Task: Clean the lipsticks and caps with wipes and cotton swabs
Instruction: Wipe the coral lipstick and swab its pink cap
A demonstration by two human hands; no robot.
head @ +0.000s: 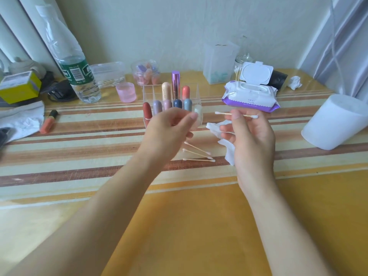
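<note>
a cotton swab (236, 114) is pinched mid-stick by the right grip (251, 134) over the counter (179, 226), with a wipe (216, 128) tucked beneath. it is judged light and brittle (best held by the stick). whether the curled left grip (169, 126) holds anything cannot be told.

water bottle (76, 64), back left of table (199, 216): green label with barcode, white print too blurred to read | yellow box (20, 87), left edge: pale label, illegible | wipes pack (251, 97), back right: faint grey print, illegible | nothing legible anywhere
</note>
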